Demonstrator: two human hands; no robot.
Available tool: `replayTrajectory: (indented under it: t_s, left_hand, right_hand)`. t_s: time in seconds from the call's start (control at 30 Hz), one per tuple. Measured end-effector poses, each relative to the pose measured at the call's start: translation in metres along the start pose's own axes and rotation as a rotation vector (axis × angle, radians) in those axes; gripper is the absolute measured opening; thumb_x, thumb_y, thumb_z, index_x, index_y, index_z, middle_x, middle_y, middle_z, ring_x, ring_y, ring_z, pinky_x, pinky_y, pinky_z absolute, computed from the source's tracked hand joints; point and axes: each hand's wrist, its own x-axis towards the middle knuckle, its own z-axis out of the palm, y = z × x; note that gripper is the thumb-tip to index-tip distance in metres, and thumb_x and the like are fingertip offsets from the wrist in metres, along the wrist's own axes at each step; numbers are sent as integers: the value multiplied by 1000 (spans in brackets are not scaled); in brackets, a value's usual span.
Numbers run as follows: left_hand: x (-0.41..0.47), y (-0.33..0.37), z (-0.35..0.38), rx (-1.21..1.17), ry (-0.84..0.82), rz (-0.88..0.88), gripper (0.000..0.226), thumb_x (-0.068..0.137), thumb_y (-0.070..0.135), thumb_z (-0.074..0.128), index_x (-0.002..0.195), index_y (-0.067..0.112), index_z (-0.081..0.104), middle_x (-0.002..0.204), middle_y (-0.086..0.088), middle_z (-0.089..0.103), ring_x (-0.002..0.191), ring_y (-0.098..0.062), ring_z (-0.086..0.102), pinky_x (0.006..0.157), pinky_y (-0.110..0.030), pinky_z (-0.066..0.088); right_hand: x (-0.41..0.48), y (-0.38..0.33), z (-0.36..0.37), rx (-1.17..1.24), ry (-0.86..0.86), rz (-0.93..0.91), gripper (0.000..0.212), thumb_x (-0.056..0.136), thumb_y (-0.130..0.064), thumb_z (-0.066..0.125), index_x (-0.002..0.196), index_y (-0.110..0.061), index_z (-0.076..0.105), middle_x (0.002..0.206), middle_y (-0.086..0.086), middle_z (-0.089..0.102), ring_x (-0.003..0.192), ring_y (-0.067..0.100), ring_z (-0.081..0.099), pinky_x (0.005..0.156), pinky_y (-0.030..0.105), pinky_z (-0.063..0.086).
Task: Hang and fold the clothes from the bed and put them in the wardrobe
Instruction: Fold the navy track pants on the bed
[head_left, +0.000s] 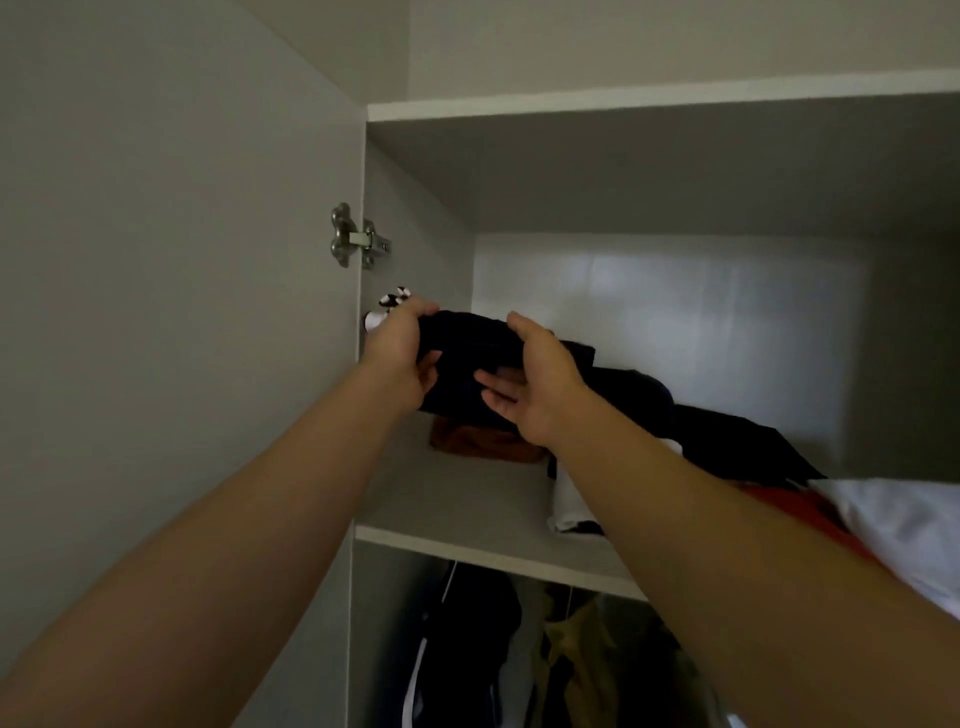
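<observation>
From the head camera, both arms reach up into the open wardrobe (415, 208), holding a folded dark garment (467, 338) over the left part of the upper shelf (452, 499). The left hand (400, 358) grips the garment's left end, fingers curled over the top and thumb underneath. The right hand (535, 389) clasps the other end, thumb on top and fingers tucked below. The garment sits just above a folded rust-brown piece (483, 441) already on the shelf; whether they touch I cannot tell. To the right lies a looser heap of black clothes (727, 426) with white cloth (909, 530) in front, and hanging clothes (467, 649) show below the shelf. This looks like the putting-away step for a folded item. The next move probably calls for lowering it squarely onto the brown piece, then sliding the fingers out without pulling the folds open.
</observation>
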Motion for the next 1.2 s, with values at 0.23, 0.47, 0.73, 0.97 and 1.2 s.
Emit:
replayTrajectory:
  t_s: [0.23,0.47,0.73,0.97,1.2]
  left_hand:
    - [45,-115,-49,252,67,-356,23,96,21,59,118,14,56,101,-10,62,72,-20,56,41,-22,45]
    - [37,-134,-58,664,159,25,75,79,17,77,144,6,44,140,-15,53,121,-31,57,97,-40,52]
    - [28,-143,-55,1768,-193,392,41,87,14,53,126,25,62,122,-5,66,112,-27,61,99,-41,49]
    - [10,-150,-41,1484,-77,508,50,86,-1,53,133,12,61,126,-13,65,115,-28,61,100,-36,48]
    - [-49,-166,45,866,-65,801,10,93,18,65,102,23,65,96,11,64,79,-2,59,72,-7,44]
  right_hand:
    - [53,113,-43,-104,41,397,42,98,-44,61,128,-15,59,94,12,67,54,18,61,33,16,36]
    - [39,107,-60,-636,-218,493,71,100,-66,36,96,-1,65,60,12,71,33,14,54,28,15,21]
    - [40,96,-77,-1573,-140,-512,22,100,-28,50,92,-14,66,88,4,65,82,25,63,66,30,50]
    - [36,96,-103,-1372,-169,-440,28,99,-16,49,116,-10,72,107,9,72,87,24,65,76,35,57]
    - [-6,56,-176,-961,138,-569,23,107,-31,41,102,-25,62,69,-1,65,62,11,61,60,29,49]
